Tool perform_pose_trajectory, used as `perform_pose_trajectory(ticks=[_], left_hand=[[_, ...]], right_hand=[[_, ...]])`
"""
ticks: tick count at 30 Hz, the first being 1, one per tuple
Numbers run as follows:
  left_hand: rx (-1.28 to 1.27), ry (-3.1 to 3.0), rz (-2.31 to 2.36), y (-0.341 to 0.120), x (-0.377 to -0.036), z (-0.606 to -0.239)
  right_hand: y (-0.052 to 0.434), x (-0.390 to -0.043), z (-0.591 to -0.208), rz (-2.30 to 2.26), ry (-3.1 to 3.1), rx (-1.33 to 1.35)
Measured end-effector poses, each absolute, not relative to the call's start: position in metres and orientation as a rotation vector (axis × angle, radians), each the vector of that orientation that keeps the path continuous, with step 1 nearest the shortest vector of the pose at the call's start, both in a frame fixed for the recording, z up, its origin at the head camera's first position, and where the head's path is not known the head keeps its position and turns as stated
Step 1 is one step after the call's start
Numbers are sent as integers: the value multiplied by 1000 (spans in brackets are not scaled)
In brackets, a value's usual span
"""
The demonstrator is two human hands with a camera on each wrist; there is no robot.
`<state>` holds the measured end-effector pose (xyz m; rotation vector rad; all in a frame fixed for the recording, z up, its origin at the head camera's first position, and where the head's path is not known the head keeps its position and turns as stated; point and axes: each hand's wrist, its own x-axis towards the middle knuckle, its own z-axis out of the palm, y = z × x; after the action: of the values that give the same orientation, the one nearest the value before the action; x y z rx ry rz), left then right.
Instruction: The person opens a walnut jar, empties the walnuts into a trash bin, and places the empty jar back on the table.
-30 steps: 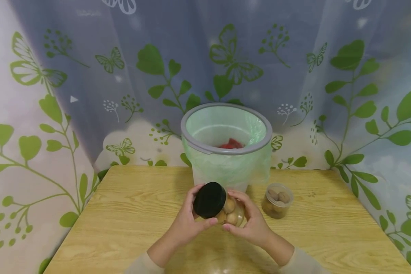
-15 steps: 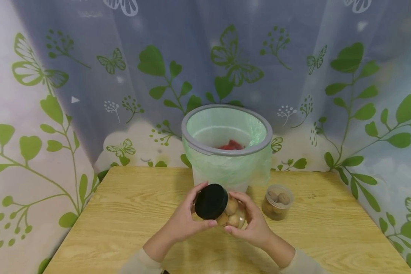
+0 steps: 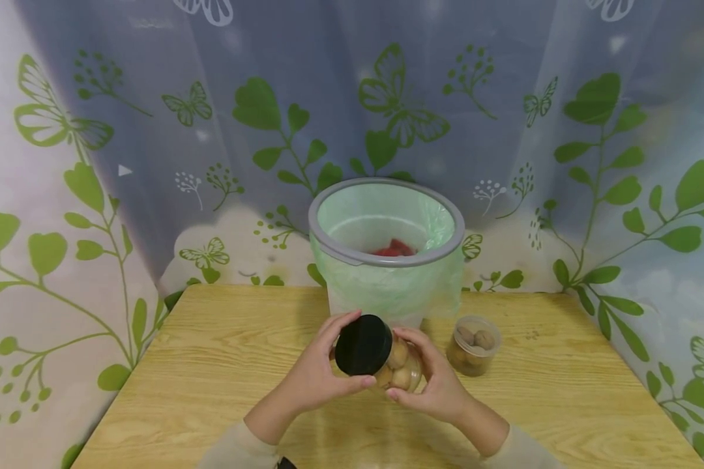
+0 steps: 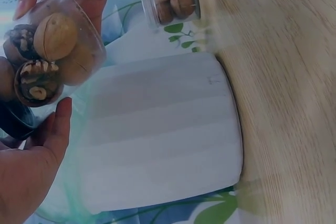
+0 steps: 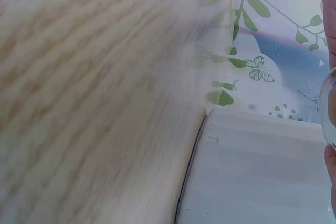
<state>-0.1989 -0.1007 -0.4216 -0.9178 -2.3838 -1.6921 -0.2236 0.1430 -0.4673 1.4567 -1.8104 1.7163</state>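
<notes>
A clear jar of walnuts is held tilted in the air by both hands, in front of the bin. My left hand grips its black lid, thumb on the near side and fingers over the far side. My right hand holds the clear body near its base, thumb below and fingers above. In the left wrist view several walnuts show through the wall, some cracked with the kernel visible. The right wrist view catches only a sliver of the jar at its right edge.
Behind the hands stands a white bin with a grey rim and a pale green liner; something red lies inside. A small clear tub of walnuts stands right of it on the wooden table. A patterned curtain hangs behind.
Both hands keep hold of the jar in nearly the same spot. The left wrist has shifted slightly left and down, and its fingers sit a little differently over the lid.
</notes>
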Motion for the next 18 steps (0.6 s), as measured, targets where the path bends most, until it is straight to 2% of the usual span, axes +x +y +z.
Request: perform_pose_trajectory(ticks=[18], left_hand=[[-696, -2414, -1741, -93, -192, -419]], right_hand=[[144, -220, -462, 1646, -1936, 1385]])
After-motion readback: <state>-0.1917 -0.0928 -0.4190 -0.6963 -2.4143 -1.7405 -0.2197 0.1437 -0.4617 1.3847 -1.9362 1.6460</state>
